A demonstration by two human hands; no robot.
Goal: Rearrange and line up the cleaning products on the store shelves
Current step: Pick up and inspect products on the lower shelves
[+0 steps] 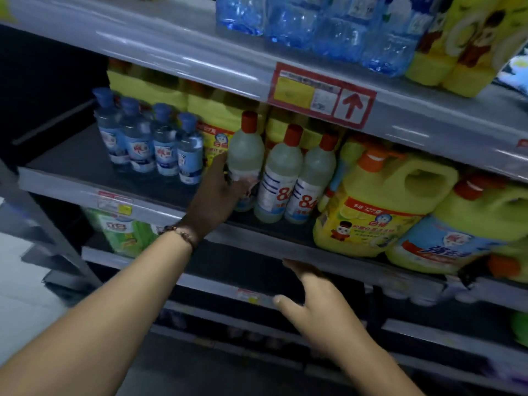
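1. Gripping a red-capped pale bottle on the middle shelf, the left hand wraps round its lower body.
2. Beside it stand two matching bottles marked "84".
3. Yellow jugs sit to the right.
4. The right hand hovers, grip relaxed, holding nothing.

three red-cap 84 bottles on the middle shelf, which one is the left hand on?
The leftmost red-capped bottle: the left hand grips its lower body. It stands taller in view than the other two, which nobody touches.
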